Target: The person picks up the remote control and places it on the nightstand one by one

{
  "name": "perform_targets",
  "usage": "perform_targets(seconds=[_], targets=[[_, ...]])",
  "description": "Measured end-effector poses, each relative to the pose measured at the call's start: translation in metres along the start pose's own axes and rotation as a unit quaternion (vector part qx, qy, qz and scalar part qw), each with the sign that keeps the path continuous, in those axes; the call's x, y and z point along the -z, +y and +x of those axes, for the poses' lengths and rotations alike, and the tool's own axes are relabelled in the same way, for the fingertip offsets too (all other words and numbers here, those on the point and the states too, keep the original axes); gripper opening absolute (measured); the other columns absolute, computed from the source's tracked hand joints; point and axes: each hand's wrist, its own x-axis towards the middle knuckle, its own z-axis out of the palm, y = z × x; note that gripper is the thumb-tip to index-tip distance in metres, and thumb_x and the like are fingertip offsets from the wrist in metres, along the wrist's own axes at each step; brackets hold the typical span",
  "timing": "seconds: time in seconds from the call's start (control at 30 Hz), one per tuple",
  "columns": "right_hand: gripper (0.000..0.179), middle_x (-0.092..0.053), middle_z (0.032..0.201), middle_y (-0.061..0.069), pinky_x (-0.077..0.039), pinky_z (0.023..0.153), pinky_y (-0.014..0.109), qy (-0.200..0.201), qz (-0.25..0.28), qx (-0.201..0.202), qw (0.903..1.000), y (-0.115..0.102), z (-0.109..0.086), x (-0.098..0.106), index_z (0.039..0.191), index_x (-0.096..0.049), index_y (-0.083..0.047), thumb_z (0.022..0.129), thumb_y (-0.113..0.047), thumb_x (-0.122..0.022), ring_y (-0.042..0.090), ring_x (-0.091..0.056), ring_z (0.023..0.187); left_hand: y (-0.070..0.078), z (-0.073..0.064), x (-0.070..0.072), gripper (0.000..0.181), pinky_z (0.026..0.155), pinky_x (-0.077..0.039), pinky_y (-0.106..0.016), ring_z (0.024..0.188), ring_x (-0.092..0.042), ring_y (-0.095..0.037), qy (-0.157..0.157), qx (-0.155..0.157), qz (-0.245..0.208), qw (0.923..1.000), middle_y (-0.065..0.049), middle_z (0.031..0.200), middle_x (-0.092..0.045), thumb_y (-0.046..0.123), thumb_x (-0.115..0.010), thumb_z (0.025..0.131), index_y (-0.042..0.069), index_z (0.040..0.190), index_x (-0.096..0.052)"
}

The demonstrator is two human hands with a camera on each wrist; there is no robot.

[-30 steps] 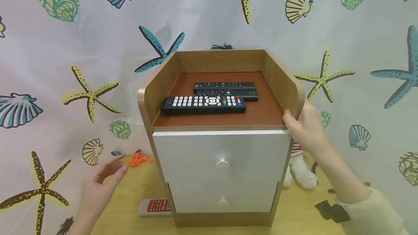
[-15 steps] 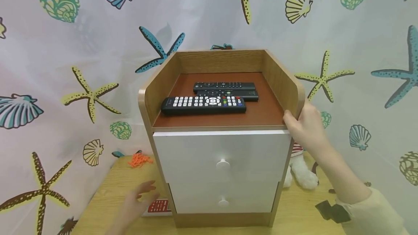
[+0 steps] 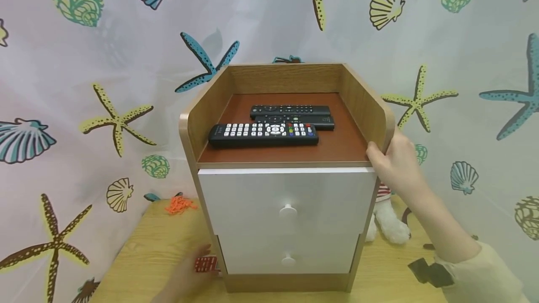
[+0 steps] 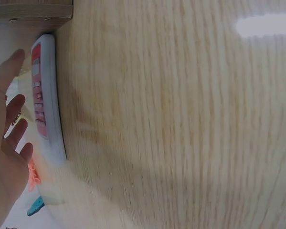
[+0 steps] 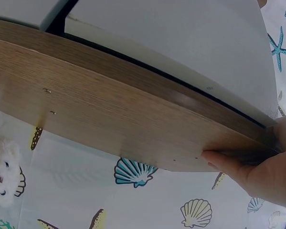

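A small wooden cabinet (image 3: 288, 283) with two white drawer fronts stands upright in the head view. My right hand (image 3: 396, 158) grips the front of its right side panel; in the right wrist view, its fingers (image 5: 228, 160) lie along the wood. Low at the left, my blurred left hand (image 3: 185, 270) is beside a white handheld device (image 3: 205, 264) with a red button panel. That device (image 4: 52, 105) lies on the wood-grain table in the left wrist view, and the left fingers (image 4: 17, 102) are spread beside its face, not curled round it.
Black remotes (image 3: 263, 135) lie on the cabinet's brown top, inside raised side panels. Orange strands (image 3: 180, 205) rest on the table (image 3: 134, 256) at back left. A white plush toy (image 3: 389, 221) sits behind the cabinet's right side. A shell-patterned curtain (image 3: 261, 22) hangs behind.
My left hand has moved right and down from the table's left side to the white device by the cabinet. My right hand keeps its grip on the side panel.
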Motion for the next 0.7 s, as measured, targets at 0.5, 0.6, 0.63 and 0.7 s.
perform_targets(seconds=[0.5, 0.6, 0.63, 0.7], targets=[[0.038, -0.059, 0.115, 0.030, -0.052, 0.083, 0.053, -0.005, 0.001, 0.003, 1.0000, 0.0010, 0.0007, 0.0007, 0.123, -0.047, 0.009, 0.086, 0.000, -0.047, 0.040, -0.060, 0.102, -0.0018, 0.0052, -0.0089, 0.070, 0.077, -0.052, -0.031, 0.083, -0.064, -0.010, 0.011, -0.036, 0.043, 0.9984, -0.003, 0.099, -0.070, 0.033, -0.085, 0.064, 0.005, 0.123, -0.058], [0.038, -0.059, 0.116, 0.030, -0.052, 0.084, 0.052, -0.006, 0.000, 0.002, 1.0000, 0.0013, 0.0008, 0.0005, 0.123, -0.047, 0.008, 0.086, 0.001, -0.047, 0.039, -0.060, 0.102, -0.0023, 0.0069, -0.0092, 0.069, 0.080, -0.053, -0.035, 0.086, -0.064, -0.012, -0.002, -0.019, 0.039, 0.9991, -0.004, 0.101, -0.069, 0.032, -0.084, 0.066, 0.004, 0.123, -0.057], [0.038, -0.059, 0.116, 0.030, -0.052, 0.084, 0.052, -0.006, 0.000, 0.003, 1.0000, 0.0010, 0.0009, 0.0004, 0.123, -0.047, 0.008, 0.086, 0.001, -0.047, 0.039, -0.060, 0.102, -0.0025, 0.0072, -0.0094, 0.069, 0.081, -0.053, -0.036, 0.087, -0.064, -0.012, -0.005, -0.015, 0.038, 0.9992, -0.005, 0.102, -0.069, 0.032, -0.083, 0.066, 0.003, 0.123, -0.057], [0.038, -0.059, 0.115, 0.030, -0.051, 0.084, 0.052, -0.005, 0.001, 0.004, 1.0000, 0.0016, 0.0013, 0.0001, 0.123, -0.047, 0.008, 0.086, 0.000, -0.047, 0.040, -0.060, 0.101, -0.0032, 0.0075, -0.0098, 0.069, 0.084, -0.053, -0.039, 0.090, -0.064, -0.015, -0.006, -0.008, 0.037, 0.9993, -0.007, 0.104, -0.068, 0.033, -0.083, 0.067, 0.002, 0.123, -0.057]])
